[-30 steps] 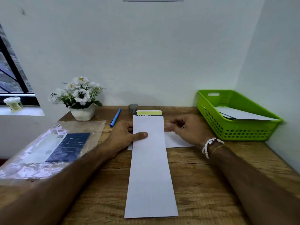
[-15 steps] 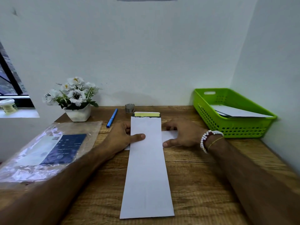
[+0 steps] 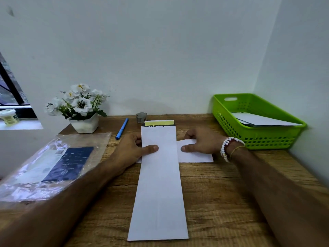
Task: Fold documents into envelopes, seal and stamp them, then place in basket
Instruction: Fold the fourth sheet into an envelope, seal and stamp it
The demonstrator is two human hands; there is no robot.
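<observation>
A long white folded sheet (image 3: pixel 160 184) lies lengthwise down the middle of the wooden desk (image 3: pixel 222 193). My left hand (image 3: pixel 131 148) pinches its left edge near the far end, thumb on top. A second white paper (image 3: pixel 197 156) lies crosswise beneath it and sticks out to the right. My right hand (image 3: pixel 203 139) rests flat on that paper with relaxed fingers. The green basket (image 3: pixel 258 136) stands at the right wall with white envelopes (image 3: pixel 258 120) inside.
A packet with a yellow strip (image 3: pixel 159 122) lies at the sheet's far end, a small grey round object (image 3: pixel 141 117) behind it. A blue pen (image 3: pixel 122 128), a flower pot (image 3: pixel 83 122) and a clear plastic bag holding a dark booklet (image 3: pixel 53 163) occupy the left side.
My right hand left the long sheet's right edge and settled flat on the crosswise paper. My left hand kept its hold on the left edge.
</observation>
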